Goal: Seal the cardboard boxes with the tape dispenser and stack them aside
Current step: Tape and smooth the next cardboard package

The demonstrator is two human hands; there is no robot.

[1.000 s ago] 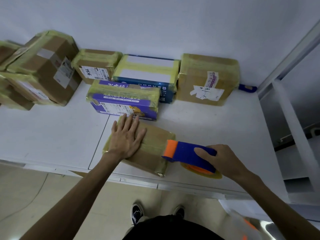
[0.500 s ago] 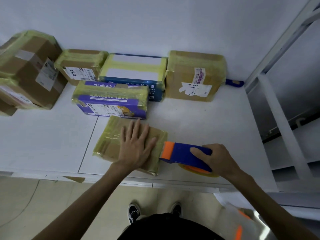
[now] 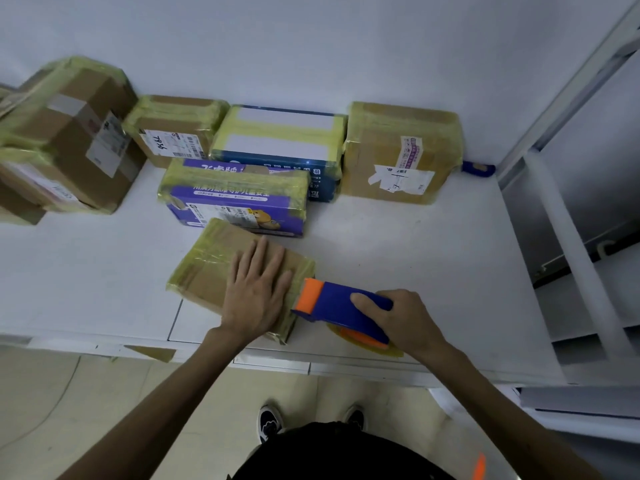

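Pressing down flat with the left hand on a flat brown cardboard box wrapped in yellowish tape, fingers straight and a bit spread. Got that box near the front edge of the white worktop, far corner right by a purple printed carton; touching or not, can't tell. Gripping a blue and orange plastic tape dispenser with the right hand, fingers curled round the blue body, orange nose up against the box's right side, tape roll resting on the worktop. Lined up along the wall further back, all taped in yellow: a blue and white carton, a taller brown cardboard box with torn labels, a small brown box with a barcode label, plus a big tilted brown box at far left.
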